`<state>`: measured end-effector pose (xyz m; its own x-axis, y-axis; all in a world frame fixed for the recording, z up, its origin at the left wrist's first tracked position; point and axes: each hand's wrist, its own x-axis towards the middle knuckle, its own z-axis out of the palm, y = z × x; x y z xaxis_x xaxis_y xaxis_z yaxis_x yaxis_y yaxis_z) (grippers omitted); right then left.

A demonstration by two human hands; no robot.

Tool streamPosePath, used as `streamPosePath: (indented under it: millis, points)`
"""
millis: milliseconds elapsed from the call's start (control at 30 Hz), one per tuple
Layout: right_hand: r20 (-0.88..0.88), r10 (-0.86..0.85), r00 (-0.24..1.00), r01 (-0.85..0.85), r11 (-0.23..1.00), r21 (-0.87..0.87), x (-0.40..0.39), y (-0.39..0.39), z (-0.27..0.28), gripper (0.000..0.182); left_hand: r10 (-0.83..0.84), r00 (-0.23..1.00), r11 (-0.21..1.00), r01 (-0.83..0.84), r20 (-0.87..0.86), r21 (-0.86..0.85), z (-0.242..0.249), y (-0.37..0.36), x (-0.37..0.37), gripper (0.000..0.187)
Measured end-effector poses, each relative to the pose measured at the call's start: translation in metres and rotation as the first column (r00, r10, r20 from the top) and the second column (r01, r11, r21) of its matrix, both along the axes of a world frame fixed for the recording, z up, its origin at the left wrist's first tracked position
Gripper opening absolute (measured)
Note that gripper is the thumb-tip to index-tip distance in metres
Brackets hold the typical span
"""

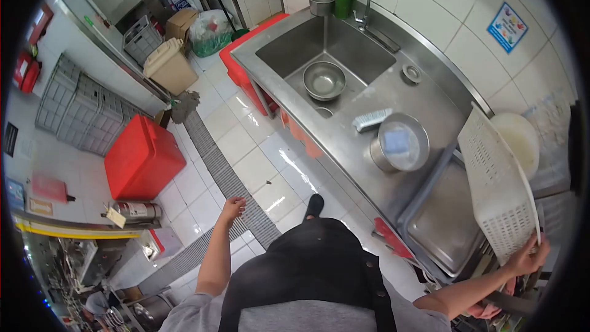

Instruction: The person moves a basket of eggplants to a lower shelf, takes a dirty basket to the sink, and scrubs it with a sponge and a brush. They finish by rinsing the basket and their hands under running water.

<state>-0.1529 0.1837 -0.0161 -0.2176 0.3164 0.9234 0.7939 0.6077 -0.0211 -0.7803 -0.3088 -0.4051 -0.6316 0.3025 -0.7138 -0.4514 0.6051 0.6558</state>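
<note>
My right hand (527,258) grips the lower edge of a white perforated plastic basket (501,190), which stands tilted on its side at the right end of the steel counter. Below the basket lies a rectangular steel tray (445,218). A round white container (517,144) is partly hidden behind the basket. My left hand (232,209) hangs over the floor, away from the counter, with its fingers loosely apart and nothing in them. On the counter sits a steel pot (382,155) with a blue sponge-like block (396,142) in it, beside a pale packet (372,120).
A sink (292,64) holds a steel bowl (324,80); a faucet (362,12) and green pump bottle (343,1) stand behind. Across the wet tiled floor (270,166) are a red box (144,157), stacked grey crates (86,107), a fire extinguisher (136,211) and a beige bin (172,67).
</note>
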Motion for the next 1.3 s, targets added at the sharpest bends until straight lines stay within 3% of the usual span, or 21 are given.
streamPosePath:
  millis: [67, 133, 267, 400, 533, 567, 600, 667, 700, 800, 833, 867, 900, 933, 1000, 1033, 1067, 1133, 1200, 1267, 1300]
  points:
    - [0.057, 0.086, 0.995, -0.089, 0.994, 0.056, -0.058, 0.006, 0.032, 0.03, 0.02, 1.0, 1.0, -0.02, 0.013, 0.007, 0.022, 0.022, -0.034, 0.03]
    - [0.326, 0.257, 0.91, -0.316, 0.938, 0.141, -0.116, 0.02, 0.054, 0.034, -0.014, 1.0, 1.0, 0.014, 0.011, 0.006, 0.031, 0.044, -0.081, 0.032]
    - [0.323, 0.465, 0.825, -0.51, 0.858, 0.067, -0.285, 0.064, 0.067, 0.047, -0.032, 0.951, 0.95, 0.124, -0.306, 0.285, 0.094, 0.162, -0.165, 0.035]
    - [0.24, 0.699, 0.674, -0.722, 0.691, 0.017, -0.419, 0.111, 0.048, 0.05, -0.098, 0.912, 0.837, 0.292, -0.399, 0.462, 0.174, 0.292, -0.225, 0.045]
    - [0.17, 0.775, 0.609, -0.786, 0.618, 0.001, -0.521, 0.118, 0.024, 0.043, -0.216, 0.947, 0.735, 0.319, -0.239, 0.598, 0.164, 0.397, -0.333, 0.068]
    - [0.145, 0.788, 0.599, -0.797, 0.604, 0.012, -0.537, 0.122, 0.017, 0.04, -0.39, 0.915, 0.653, 0.353, -0.101, 0.67, 0.184, 0.414, -0.352, 0.077]
    - [0.147, 0.768, 0.623, -0.777, 0.629, 0.006, -0.545, 0.125, 0.009, 0.04, -0.488, 0.872, 0.677, 0.368, 0.015, 0.638, 0.197, 0.425, -0.375, 0.082]
    - [0.198, 0.713, 0.673, -0.731, 0.682, 0.03, -0.57, 0.132, -0.007, 0.031, -0.519, 0.802, 0.697, 0.195, 0.297, 0.69, 0.199, 0.45, -0.417, 0.068]
    - [0.206, 0.688, 0.696, -0.707, 0.707, 0.027, -0.581, 0.146, -0.027, 0.031, -0.547, 0.781, 0.688, 0.214, 0.302, 0.694, 0.194, 0.468, -0.434, 0.068]
    - [0.333, 0.65, 0.682, -0.627, 0.755, -0.191, -0.605, 0.169, -0.071, 0.04, -0.661, 0.715, 0.584, 0.298, 0.23, 0.755, 0.162, 0.496, -0.469, 0.053]
    - [0.43, 0.506, 0.748, -0.381, 0.857, -0.346, -0.619, 0.162, -0.071, 0.05, -0.64, 0.76, 0.562, 0.564, -0.115, 0.605, 0.153, 0.503, -0.479, 0.058]
    - [0.542, 0.358, 0.76, -0.089, 0.884, -0.46, -0.624, 0.158, -0.073, 0.062, -0.604, 0.655, 0.542, 0.755, -0.454, 0.369, 0.144, 0.51, -0.488, 0.067]
    - [0.6, 0.206, 0.773, 0.132, 0.873, -0.47, -0.62, 0.161, -0.09, 0.072, -0.54, 0.751, 0.618, 0.661, -0.381, 0.427, 0.131, 0.51, -0.5, 0.07]
    - [0.605, 0.175, 0.776, 0.186, 0.855, -0.485, -0.614, 0.157, -0.093, 0.072, -0.473, 0.829, 0.686, 0.559, -0.297, 0.466, 0.119, 0.505, -0.513, 0.072]
    - [0.458, -0.056, 0.887, 0.345, 0.74, -0.577, -0.595, 0.14, -0.098, 0.068, -0.433, 0.838, 0.716, 0.544, -0.333, 0.439, 0.11, 0.501, -0.53, 0.071]
    - [0.402, -0.188, 0.896, 0.402, 0.727, -0.556, -0.582, 0.131, -0.103, 0.053, -0.405, 0.827, 0.716, 0.552, -0.39, 0.428, 0.107, 0.501, -0.533, 0.068]
    - [0.427, -0.237, 0.873, 0.461, 0.689, -0.559, -0.551, 0.126, -0.118, 0.053, -0.37, 0.814, 0.714, 0.558, -0.448, 0.424, 0.104, 0.507, -0.526, 0.064]
    - [0.352, -0.464, 0.813, 0.496, 0.236, -0.836, -0.478, 0.107, -0.159, 0.04, -0.387, 0.803, 0.7, 0.576, -0.453, 0.422, 0.098, 0.52, -0.509, 0.061]
    - [0.56, -0.287, 0.777, 0.516, -0.219, -0.828, -0.439, 0.085, -0.186, 0.034, -0.362, 0.799, 0.701, 0.573, -0.481, 0.424, 0.09, 0.543, -0.495, 0.057]
    - [0.547, -0.406, 0.732, 0.468, -0.285, -0.837, -0.453, 0.065, -0.188, 0.05, -0.32, 0.737, 0.726, 0.595, -0.596, 0.346, 0.069, 0.569, -0.481, 0.052]
    - [0.559, -0.397, 0.728, 0.482, -0.283, -0.829, -0.455, 0.051, -0.201, 0.05, -0.267, 0.757, 0.702, 0.577, -0.596, 0.418, 0.041, 0.571, -0.482, 0.048]
